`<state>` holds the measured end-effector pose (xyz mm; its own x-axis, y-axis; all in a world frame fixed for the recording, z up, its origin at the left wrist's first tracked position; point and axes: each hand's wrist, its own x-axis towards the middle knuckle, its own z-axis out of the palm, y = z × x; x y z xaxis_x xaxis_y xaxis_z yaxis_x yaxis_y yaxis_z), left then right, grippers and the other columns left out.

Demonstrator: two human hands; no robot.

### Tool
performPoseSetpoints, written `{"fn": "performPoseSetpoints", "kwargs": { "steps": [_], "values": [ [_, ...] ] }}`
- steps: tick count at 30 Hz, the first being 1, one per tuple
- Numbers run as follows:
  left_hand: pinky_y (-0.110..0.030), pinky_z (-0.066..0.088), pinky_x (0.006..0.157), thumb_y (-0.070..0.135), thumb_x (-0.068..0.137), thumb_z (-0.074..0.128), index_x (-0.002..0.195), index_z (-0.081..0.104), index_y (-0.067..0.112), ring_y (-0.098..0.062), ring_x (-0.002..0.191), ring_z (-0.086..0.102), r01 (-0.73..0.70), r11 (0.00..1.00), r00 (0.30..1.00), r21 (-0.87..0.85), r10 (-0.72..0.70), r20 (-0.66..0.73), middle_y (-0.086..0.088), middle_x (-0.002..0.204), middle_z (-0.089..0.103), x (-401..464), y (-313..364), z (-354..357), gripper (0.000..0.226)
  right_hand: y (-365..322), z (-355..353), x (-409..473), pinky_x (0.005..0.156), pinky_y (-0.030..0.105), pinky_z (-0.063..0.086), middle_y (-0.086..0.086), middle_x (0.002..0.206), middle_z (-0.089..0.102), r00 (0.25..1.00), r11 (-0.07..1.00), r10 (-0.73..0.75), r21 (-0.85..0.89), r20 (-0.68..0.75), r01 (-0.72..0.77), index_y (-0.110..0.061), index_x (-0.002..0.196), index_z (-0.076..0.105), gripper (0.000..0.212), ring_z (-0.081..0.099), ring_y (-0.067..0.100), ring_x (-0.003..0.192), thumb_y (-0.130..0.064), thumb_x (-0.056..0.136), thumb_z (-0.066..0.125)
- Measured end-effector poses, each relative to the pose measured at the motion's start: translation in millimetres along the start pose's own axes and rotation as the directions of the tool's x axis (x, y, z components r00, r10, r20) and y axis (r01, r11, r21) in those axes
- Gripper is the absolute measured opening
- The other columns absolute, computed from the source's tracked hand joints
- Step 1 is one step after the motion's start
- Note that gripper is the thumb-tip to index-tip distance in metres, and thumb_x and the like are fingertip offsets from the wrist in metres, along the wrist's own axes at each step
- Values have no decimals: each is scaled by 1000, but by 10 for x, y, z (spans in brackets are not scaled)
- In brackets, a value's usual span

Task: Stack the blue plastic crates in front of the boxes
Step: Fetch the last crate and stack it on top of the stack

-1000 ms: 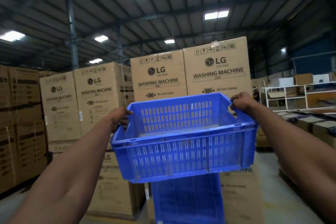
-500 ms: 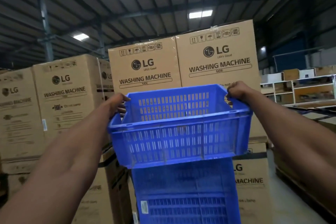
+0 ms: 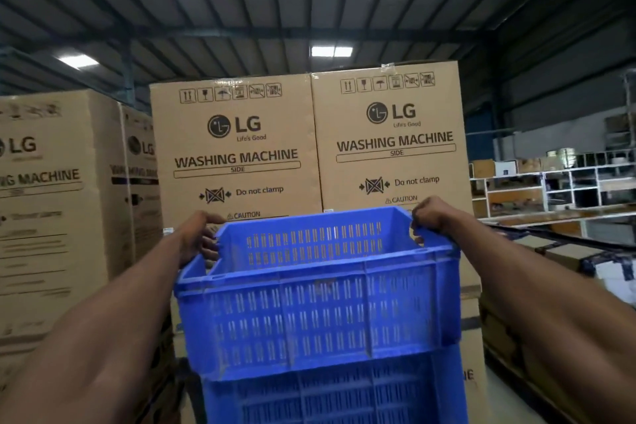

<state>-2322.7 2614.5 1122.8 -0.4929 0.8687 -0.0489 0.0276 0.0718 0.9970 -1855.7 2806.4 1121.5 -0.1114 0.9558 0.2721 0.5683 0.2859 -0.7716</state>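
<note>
I hold an empty blue slotted plastic crate [image 3: 320, 313] at chest height. My left hand [image 3: 198, 234] grips its left end rim and my right hand [image 3: 435, 218] grips its right end rim, fingers curled over the edges. Directly below it stands another blue crate [image 3: 340, 396], part of a stack that runs out of the bottom of the view; the held crate's base sits at or just above its top, and I cannot tell whether they touch. Behind them rise tall cardboard washing machine boxes [image 3: 237, 155].
More stacked cardboard boxes [image 3: 62, 200] line the left side. White shelving [image 3: 557, 189] with cartons stands at the far right, with low wrapped cartons [image 3: 585, 262] in front of it. A strip of bare floor [image 3: 499, 399] runs along the right of the crate stack.
The crate has come lower, down onto or near the stack's top, and it now sits level. The boxes loom larger and closer. Both hands keep their grip.
</note>
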Motion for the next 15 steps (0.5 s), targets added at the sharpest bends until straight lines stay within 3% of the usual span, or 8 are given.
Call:
{"fn": "performPoseSetpoints", "kwargs": {
  "steps": [2,4,5,7,8,9,13,15],
  "values": [
    [-28,31,57,38,78,67,99,44,6,-18,52,35,4,994,1000,111,-4,0,-9,69,37,166,-26,-27,45,-28,92,149,81,51,61,25,96,73,1000,998,5,-61,11,-5,11,95,74,19,70,35,83,7,77,77],
    [-34,41,58,37,79,71,114,50,-6,-25,54,45,-45,967,999,251,46,4,-18,82,53,292,-33,-8,60,-15,139,261,87,49,60,19,99,73,1000,993,14,-118,5,-13,8,97,75,26,70,33,91,3,72,81],
    [-39,46,65,35,80,73,123,54,-7,-28,63,54,-82,942,997,326,81,17,-23,102,60,322,-21,32,63,-6,154,300,84,45,61,18,99,74,1000,989,29,-143,-4,-30,6,97,75,28,70,32,89,1,70,82],
    [-50,50,95,34,90,73,137,59,2,-36,117,62,-147,863,989,484,126,76,-15,145,53,285,26,144,59,10,162,333,83,42,60,17,98,74,999,981,51,-184,-12,-52,2,98,76,30,70,31,85,-1,69,83],
    [-52,44,108,38,89,75,139,60,6,-36,138,49,-169,803,986,571,131,108,-6,149,49,223,55,190,61,15,162,353,86,42,59,17,99,74,998,981,57,-188,-8,-57,1,99,76,30,70,31,85,-1,70,83],
    [-51,43,112,47,83,80,138,62,8,-35,143,44,-190,748,981,636,125,146,-1,148,50,173,93,217,69,9,161,345,88,42,59,17,100,73,998,981,64,-185,-2,-63,0,100,76,29,69,30,85,-1,72,82],
    [-45,37,114,64,87,70,135,68,17,-27,138,51,-336,621,941,708,246,231,-5,149,57,-284,158,326,67,-70,150,305,90,48,59,20,104,73,998,980,70,-185,-10,-70,2,105,75,24,69,31,90,-1,81,76],
    [-39,42,109,72,90,57,132,69,30,-15,130,56,-506,555,855,660,422,300,8,140,63,-631,-12,466,60,-158,117,198,83,47,60,15,110,70,999,982,11,-187,-41,-19,-3,115,73,29,66,31,97,-10,87,76]
  ]
}}
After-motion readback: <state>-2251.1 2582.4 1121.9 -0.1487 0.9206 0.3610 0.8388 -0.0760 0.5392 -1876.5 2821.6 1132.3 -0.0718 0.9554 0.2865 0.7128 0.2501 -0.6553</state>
